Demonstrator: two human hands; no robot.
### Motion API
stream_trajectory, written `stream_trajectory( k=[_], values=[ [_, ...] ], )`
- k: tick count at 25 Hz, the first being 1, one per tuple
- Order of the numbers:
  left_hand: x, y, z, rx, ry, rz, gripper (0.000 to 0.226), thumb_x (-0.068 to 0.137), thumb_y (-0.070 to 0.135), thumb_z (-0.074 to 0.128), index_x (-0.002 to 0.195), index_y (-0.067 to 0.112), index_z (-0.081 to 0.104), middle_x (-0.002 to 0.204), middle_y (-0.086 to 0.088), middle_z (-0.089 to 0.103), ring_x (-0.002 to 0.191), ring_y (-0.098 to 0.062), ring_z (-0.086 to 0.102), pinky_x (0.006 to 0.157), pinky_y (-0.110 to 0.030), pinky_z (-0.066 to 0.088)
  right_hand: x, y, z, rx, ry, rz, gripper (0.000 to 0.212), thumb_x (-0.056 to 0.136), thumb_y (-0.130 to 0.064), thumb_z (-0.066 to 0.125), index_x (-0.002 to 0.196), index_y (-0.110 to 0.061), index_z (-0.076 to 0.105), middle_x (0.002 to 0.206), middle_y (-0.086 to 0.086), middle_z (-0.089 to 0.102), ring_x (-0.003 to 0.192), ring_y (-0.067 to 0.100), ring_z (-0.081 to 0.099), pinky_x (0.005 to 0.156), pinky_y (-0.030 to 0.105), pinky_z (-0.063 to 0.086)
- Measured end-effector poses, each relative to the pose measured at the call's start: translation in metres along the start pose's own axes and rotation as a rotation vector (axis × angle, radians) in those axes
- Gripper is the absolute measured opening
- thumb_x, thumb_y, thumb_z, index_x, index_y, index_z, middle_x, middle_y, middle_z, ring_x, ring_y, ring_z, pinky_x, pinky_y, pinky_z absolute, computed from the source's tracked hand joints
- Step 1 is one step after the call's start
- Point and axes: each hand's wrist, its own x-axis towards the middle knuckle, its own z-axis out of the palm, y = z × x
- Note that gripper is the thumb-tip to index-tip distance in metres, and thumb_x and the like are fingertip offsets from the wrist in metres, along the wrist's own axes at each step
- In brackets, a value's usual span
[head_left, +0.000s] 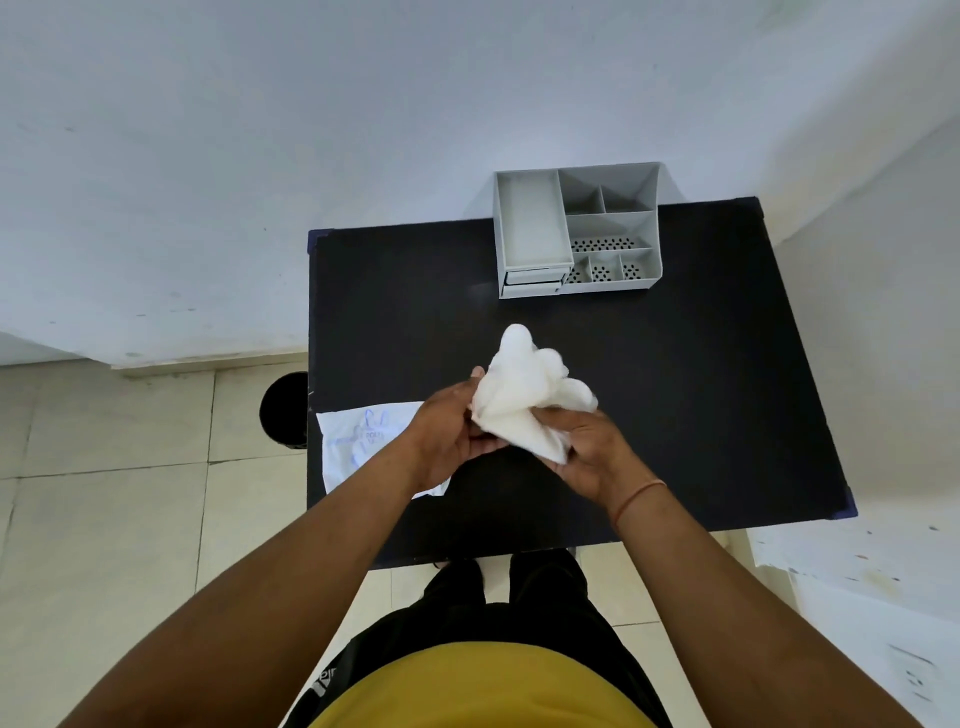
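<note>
White cotton wad (524, 389) sits between both hands above the black table (701, 389); the left hand (447, 431) grips its near-left edge, the right hand (587, 447) pinches its lower right, fluff bulging beyond the fingers.

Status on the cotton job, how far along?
Done: the flat white plastic packet with blue print lies on the black table, apparently emptied. In hand: left hand and right hand both grip the white fluffy cotton wad above the table. Left: probably everything else; every visible compartment of the grey plastic organizer looks empty.
</note>
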Motion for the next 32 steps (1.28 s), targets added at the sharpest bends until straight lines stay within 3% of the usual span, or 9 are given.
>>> stream_trajectory(
  k=[3, 7, 12, 16, 19, 23, 26, 28, 32],
  values=[
    [0.002, 0.002, 0.009, 0.014, -0.053, 0.022, 0.048, 0.106, 0.049, 0.056, 0.135, 0.014, 0.069, 0.128, -0.015, 0.078, 0.116, -0.033, 0.076, 0.095, -0.052, 0.063, -0.003, -0.008, 0.007, -0.044, 0.077, -0.031, 0.04, 0.088, 0.005, 0.073, 0.127, -0.006, 0.069, 0.126, 0.022, 0.074, 0.114, 0.038, 0.073, 0.098, 0.056, 0.058],
    [0.003, 0.009, 0.014, 0.09, 0.037, 0.073, 0.039, 0.097, 0.02, 0.076, 0.134, 0.014, 0.068, 0.133, -0.015, 0.075, 0.114, -0.034, 0.076, 0.076, -0.043, 0.067, -0.021, -0.029, 0.009, -0.07, -0.009, -0.034, 0.041, 0.092, -0.003, 0.071, 0.131, -0.015, 0.067, 0.125, 0.015, 0.076, 0.114, 0.036, 0.073, 0.097, 0.058, 0.059],
    [0.003, 0.023, 0.023, 0.182, -0.019, 0.079, 0.038, 0.093, 0.006, 0.078, 0.129, 0.015, 0.072, 0.124, -0.013, 0.079, 0.103, -0.029, 0.079, 0.072, -0.042, 0.066, -0.023, -0.064, -0.021, 0.091, -0.1, 0.209, 0.065, 0.098, -0.064, 0.05, 0.143, -0.02, 0.063, 0.144, 0.014, 0.065, 0.135, 0.038, 0.059, 0.116, 0.059, 0.041],
    [0.004, 0.035, 0.035, 0.377, -0.141, 0.03, 0.04, 0.092, 0.005, 0.078, 0.13, 0.016, 0.074, 0.113, -0.009, 0.081, 0.099, -0.028, 0.079, 0.069, -0.041, 0.066, -0.023, -0.078, -0.03, -0.063, -0.179, 0.26, 0.064, 0.082, -0.044, 0.08, 0.134, -0.009, 0.066, 0.128, 0.018, 0.073, 0.114, 0.034, 0.073, 0.094, 0.051, 0.061],
    [0.007, 0.033, 0.046, 0.574, -0.081, 0.028, 0.04, 0.088, 0.008, 0.084, 0.125, 0.02, 0.075, 0.111, -0.008, 0.082, 0.099, -0.028, 0.081, 0.074, -0.046, 0.068, -0.025, -0.08, -0.025, -0.416, -0.144, 0.198, 0.048, 0.088, -0.024, 0.08, 0.131, -0.009, 0.066, 0.123, 0.022, 0.075, 0.113, 0.042, 0.071, 0.094, 0.063, 0.058],
    [0.014, 0.022, 0.063, 0.282, 0.077, 0.07, 0.048, 0.089, 0.04, 0.083, 0.132, 0.021, 0.073, 0.121, -0.01, 0.079, 0.1, -0.026, 0.079, 0.073, -0.04, 0.065, -0.022, -0.084, -0.027, -0.516, -0.028, -0.007, 0.04, 0.088, -0.005, 0.076, 0.126, -0.016, 0.068, 0.123, 0.016, 0.075, 0.11, 0.034, 0.073, 0.085, 0.051, 0.064],
    [0.017, 0.012, 0.075, -0.062, 0.08, 0.034, 0.051, 0.094, 0.054, 0.072, 0.126, 0.014, 0.077, 0.114, -0.01, 0.082, 0.103, -0.027, 0.078, 0.09, -0.047, 0.063, -0.023, -0.094, -0.033, -0.382, 0.01, -0.089, 0.038, 0.089, -0.004, 0.076, 0.124, -0.018, 0.069, 0.118, 0.012, 0.078, 0.107, 0.031, 0.074, 0.076, 0.045, 0.064],
    [0.021, 0.002, 0.085, -0.043, 0.078, 0.046, 0.044, 0.097, 0.044, 0.072, 0.13, 0.014, 0.073, 0.123, -0.013, 0.08, 0.113, -0.033, 0.077, 0.099, -0.057, 0.06, -0.023, -0.1, -0.037, -0.413, 0.014, -0.114, 0.039, 0.087, -0.008, 0.079, 0.123, -0.02, 0.069, 0.119, 0.012, 0.077, 0.109, 0.034, 0.074, 0.083, 0.051, 0.064],
    [0.029, -0.004, 0.109, -0.03, 0.215, 0.127, 0.035, 0.097, 0.026, 0.076, 0.129, 0.011, 0.07, 0.122, -0.013, 0.08, 0.107, -0.032, 0.079, 0.084, -0.056, 0.065, -0.028, -0.119, -0.045, -0.353, -0.089, -0.052, 0.041, 0.098, -0.043, 0.067, 0.132, -0.021, 0.068, 0.13, 0.015, 0.073, 0.12, 0.036, 0.07, 0.102, 0.062, 0.055]
  ],
)
